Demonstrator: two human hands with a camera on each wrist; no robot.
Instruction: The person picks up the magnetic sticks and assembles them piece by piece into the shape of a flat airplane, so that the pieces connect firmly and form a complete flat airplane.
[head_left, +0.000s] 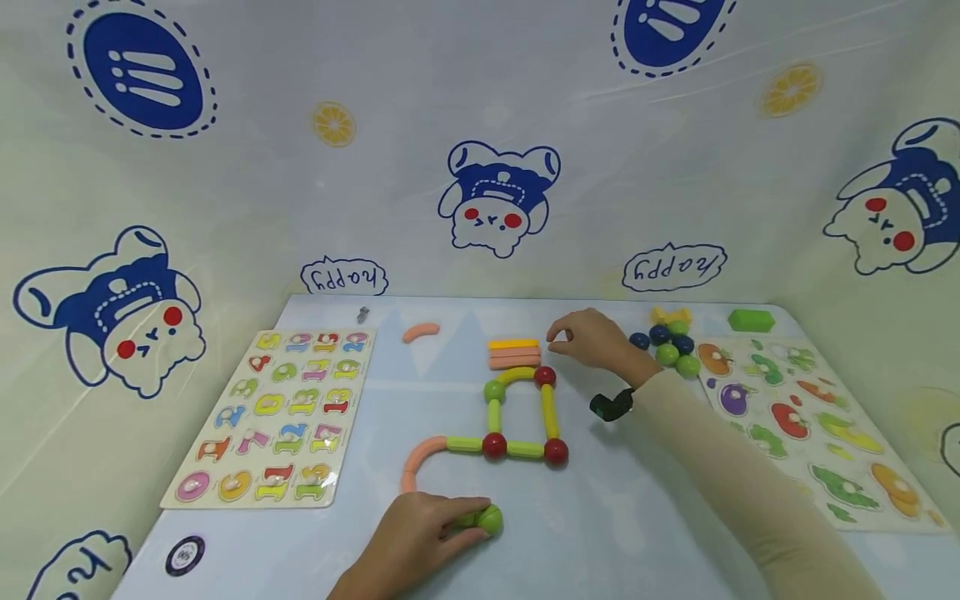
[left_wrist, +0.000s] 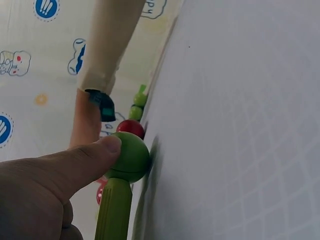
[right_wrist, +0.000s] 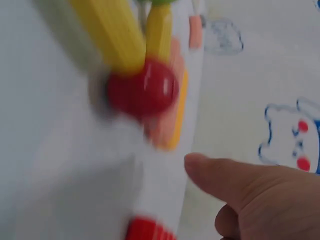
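My left hand [head_left: 420, 533] pinches a green ball [head_left: 491, 520] between thumb and fingers, low in the head view. The left wrist view shows the thumb against this ball [left_wrist: 131, 157], with a green stick [left_wrist: 114, 210] joined to it. Beyond my left fingers, a pink curved stick [head_left: 420, 458] joins a frame of green and yellow sticks and balls, including a red ball [head_left: 494, 446]. My right hand [head_left: 592, 340] is beside stacked pink and yellow sticks [head_left: 513, 353], thumb and fingertips slightly apart. A red ridged piece [right_wrist: 147, 230] is partly visible below it in the right wrist view.
A number puzzle board [head_left: 247, 492] lies left, a vegetable puzzle board [head_left: 787, 492] right. Blue and green balls [head_left: 667, 354] cluster behind the right forearm. A green block [head_left: 752, 320], a loose pink curved stick [head_left: 421, 332] and a round black-and-white disc [head_left: 185, 556] lie around.
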